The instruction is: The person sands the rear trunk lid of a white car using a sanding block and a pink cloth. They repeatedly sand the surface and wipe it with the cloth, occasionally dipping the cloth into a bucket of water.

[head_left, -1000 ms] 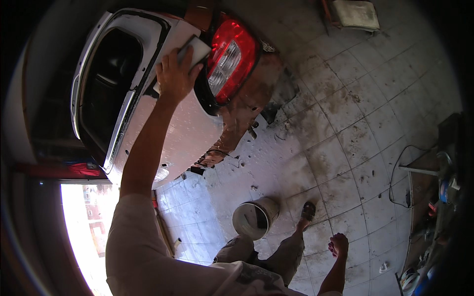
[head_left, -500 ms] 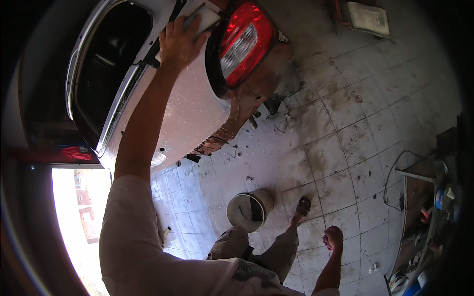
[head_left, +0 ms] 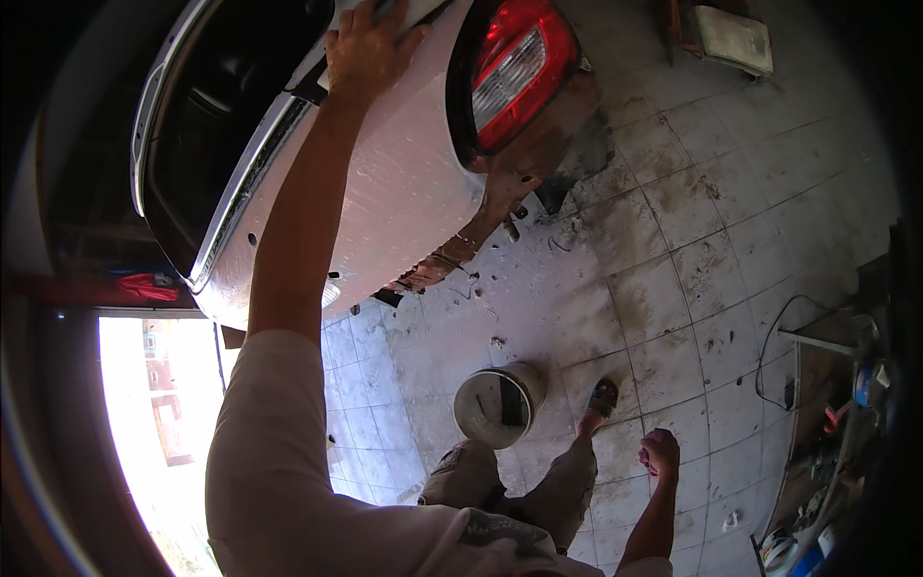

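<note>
Arm extended, left hand spread over pale pad on car panel; grip cannot be told. Right hand clenched round a reddish crumpled item. Versus one second ago: left hand higher in view, pad mostly cropped. Bucket between hands, nearer right: apparently greyish liquid, dark patch.

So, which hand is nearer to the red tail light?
Left: the left hand is left of the tail light, at the car; the right hand is lower, farther away.
</note>
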`<state>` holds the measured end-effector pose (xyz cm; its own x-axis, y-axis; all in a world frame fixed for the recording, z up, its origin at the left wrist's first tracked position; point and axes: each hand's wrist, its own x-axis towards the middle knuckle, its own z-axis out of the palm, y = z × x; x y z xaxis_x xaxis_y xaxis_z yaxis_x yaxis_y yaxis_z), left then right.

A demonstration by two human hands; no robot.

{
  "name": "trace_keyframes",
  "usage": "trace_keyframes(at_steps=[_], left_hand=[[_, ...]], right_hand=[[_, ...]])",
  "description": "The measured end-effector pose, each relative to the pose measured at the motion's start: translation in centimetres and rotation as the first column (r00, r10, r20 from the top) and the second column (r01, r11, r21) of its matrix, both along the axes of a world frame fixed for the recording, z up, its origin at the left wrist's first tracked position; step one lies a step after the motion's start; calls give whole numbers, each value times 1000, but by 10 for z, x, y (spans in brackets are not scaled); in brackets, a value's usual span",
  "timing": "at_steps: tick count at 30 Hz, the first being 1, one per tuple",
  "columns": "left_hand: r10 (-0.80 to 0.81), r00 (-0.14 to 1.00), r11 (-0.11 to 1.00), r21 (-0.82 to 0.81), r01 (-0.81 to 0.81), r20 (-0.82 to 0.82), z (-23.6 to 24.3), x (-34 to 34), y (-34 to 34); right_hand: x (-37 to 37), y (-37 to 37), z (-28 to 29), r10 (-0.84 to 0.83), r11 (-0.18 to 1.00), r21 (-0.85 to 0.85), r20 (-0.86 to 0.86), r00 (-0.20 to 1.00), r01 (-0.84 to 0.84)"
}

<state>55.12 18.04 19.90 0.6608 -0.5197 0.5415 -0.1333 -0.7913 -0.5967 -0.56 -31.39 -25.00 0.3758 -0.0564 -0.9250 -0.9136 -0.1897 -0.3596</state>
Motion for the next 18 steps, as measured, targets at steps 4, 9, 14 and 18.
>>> trace_keyframes(at_steps=[4, 9, 14, 18], left_hand=[[-59, 998, 998, 8, 59, -15, -31, -38, 20], [-44, 996, 999, 20, 46, -81, -65, -160, 112], [-77, 988, 996, -61, 70, -131, 6, -77, 91], [-122, 990, 992, -28, 120, -73, -35, -152, 129]], right_hand=[[0, 10, -2, -83, 995, -45, 65, 994, 86], [-7, 38, 14, -49, 999, 2, 134, 990, 49], [-3, 63, 1, 63, 997, -64, 198, 978, -51], [16, 102, 19, 75, 995, -88, 295, 953, -51]])
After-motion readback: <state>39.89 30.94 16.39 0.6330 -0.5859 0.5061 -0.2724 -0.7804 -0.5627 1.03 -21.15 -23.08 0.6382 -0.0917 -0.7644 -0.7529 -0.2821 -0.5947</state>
